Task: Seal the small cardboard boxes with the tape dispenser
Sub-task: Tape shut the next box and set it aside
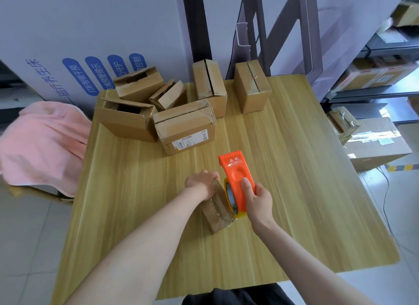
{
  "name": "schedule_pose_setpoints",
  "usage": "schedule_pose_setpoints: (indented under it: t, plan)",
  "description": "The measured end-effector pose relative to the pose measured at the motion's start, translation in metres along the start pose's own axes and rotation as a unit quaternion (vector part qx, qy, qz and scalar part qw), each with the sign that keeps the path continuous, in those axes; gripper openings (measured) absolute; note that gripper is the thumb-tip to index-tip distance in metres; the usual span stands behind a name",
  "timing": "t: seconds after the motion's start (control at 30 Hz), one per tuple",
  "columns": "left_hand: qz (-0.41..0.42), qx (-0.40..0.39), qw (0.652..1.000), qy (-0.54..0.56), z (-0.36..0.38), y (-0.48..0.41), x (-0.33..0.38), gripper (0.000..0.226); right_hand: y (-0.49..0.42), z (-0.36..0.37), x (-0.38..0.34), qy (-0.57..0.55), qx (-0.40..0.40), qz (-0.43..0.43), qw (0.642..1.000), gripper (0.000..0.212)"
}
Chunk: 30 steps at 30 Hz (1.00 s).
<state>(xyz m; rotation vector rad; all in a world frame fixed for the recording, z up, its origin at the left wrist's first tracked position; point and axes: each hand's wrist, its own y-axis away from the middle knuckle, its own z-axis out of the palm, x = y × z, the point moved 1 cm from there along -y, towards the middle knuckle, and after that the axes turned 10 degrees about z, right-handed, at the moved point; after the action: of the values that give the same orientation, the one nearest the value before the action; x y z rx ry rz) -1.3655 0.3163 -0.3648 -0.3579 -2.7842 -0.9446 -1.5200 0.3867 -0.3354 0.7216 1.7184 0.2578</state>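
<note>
Orange tape dispenser (237, 182) against right side of small cardboard box (217, 211), on counter (294, 191) | right grip (258, 200) closed round dispenser, thumb on top | left grip (200, 182) clasps box's far end, just left of dispenser | box long axis near-to-far, parallel to dispenser | judged: tape pull follows that axis.
</note>
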Motion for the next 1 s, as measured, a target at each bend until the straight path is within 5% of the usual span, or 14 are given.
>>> schedule_pose_setpoints:
  t: [0.13, 0.27, 0.4, 0.5, 0.6, 0.8, 1.0]
  plan:
    - [-0.117, 0.061, 0.977, 0.169, 0.013, 0.012, -0.002, 0.033, -0.003, -0.003, -0.009, -0.032, 0.018, -0.022, 0.999, 0.028]
    - [-0.265, 0.151, 0.846, 0.437, 0.035, 0.036, -0.003, 0.053, -0.004, -0.014, -0.019, -0.119, 0.052, -0.016, 0.991, 0.031]
    - [-0.245, 0.188, 0.844, 0.438, 0.051, 0.037, -0.002, 0.075, -0.002, -0.026, -0.021, -0.151, 0.064, -0.007, 0.986, 0.032]
    - [-0.207, 0.185, 0.831, 0.482, 0.051, 0.032, 0.000, 0.064, 0.003, -0.031, -0.021, -0.157, 0.072, -0.006, 0.985, 0.031]
    - [-0.231, 0.207, 0.750, 0.584, 0.054, 0.029, 0.002, 0.046, 0.009, -0.034, -0.020, -0.167, 0.077, -0.004, 0.983, 0.031]
    - [-0.283, 0.227, 0.606, 0.708, 0.053, 0.008, 0.022, 0.055, 0.009, -0.048, -0.015, -0.175, 0.112, -0.008, 0.978, 0.032]
    - [-0.316, 0.236, 0.529, 0.751, 0.018, -0.026, 0.052, 0.066, -0.020, -0.067, -0.024, -0.180, 0.109, 0.010, 0.978, 0.033]
